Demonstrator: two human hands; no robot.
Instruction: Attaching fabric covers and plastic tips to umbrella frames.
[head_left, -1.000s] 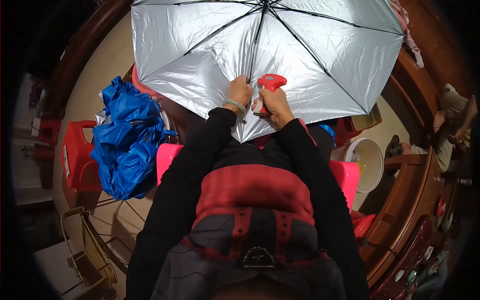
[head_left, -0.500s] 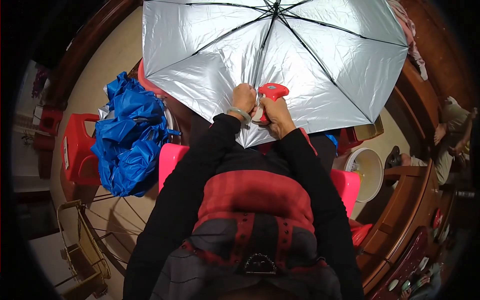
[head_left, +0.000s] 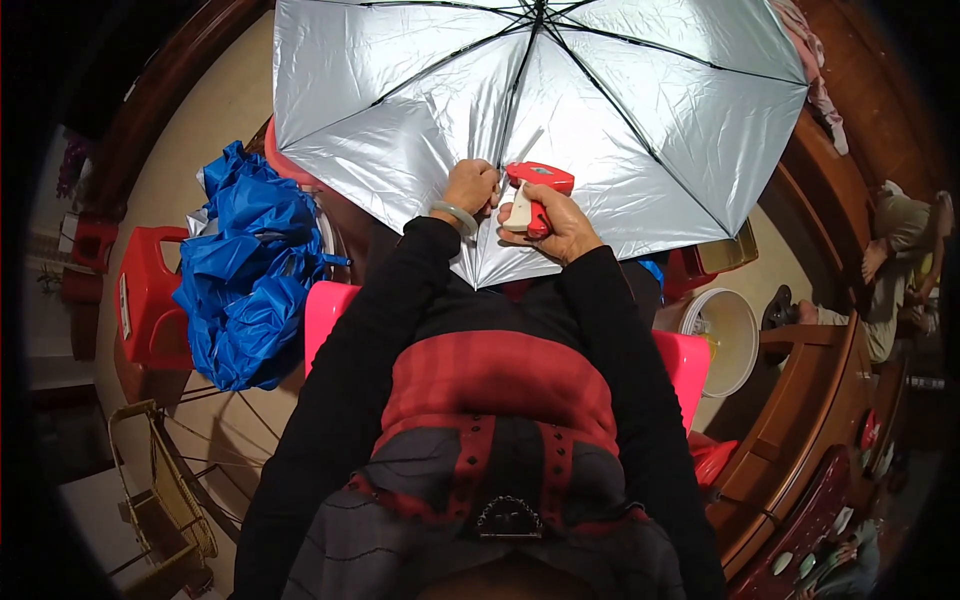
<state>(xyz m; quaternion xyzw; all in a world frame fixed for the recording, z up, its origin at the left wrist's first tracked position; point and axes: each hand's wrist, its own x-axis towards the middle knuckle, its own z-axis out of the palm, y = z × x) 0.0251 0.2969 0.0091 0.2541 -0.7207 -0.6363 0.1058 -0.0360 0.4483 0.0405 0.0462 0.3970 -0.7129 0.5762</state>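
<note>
The open umbrella (head_left: 560, 110) fills the upper centre of the head view, its silver inner lining and dark ribs facing the camera. Its near edge hangs just above the person's chest, and both hands meet at that edge.

Left hand (head_left: 470, 187): the forearm rises from the lower left in a black sleeve, with a pale green bangle (head_left: 455, 215) at the wrist. The hand is curled, knuckles toward the camera, and its fingers are closed in a pinch on the silver fabric beside a rib. What lies inside the pinch is hidden by the hand itself.

Right hand (head_left: 558, 222): the forearm rises from the lower right, also in a black sleeve. The fingers are wrapped shut around a red and white hand tool (head_left: 532, 195) (gun-shaped, with a red head and a white grip). The red head points toward the left hand and appears to touch the fabric next to it, though the contact point is too small to confirm.

Surroundings:
- A pink plastic stool (head_left: 330, 310) shows on either side of the person's torso.
- A heap of blue fabric (head_left: 245, 290) lies to the left, next to a red plastic stool (head_left: 150, 300).
- A white bucket (head_left: 730, 335) stands on the floor to the right, below the umbrella's edge.
- A curved wooden rail (head_left: 810, 400) runs along the right side; another person (head_left: 890, 260) sits beyond it at the far right.
- A wire rack (head_left: 160, 490) stands at the lower left.
</note>
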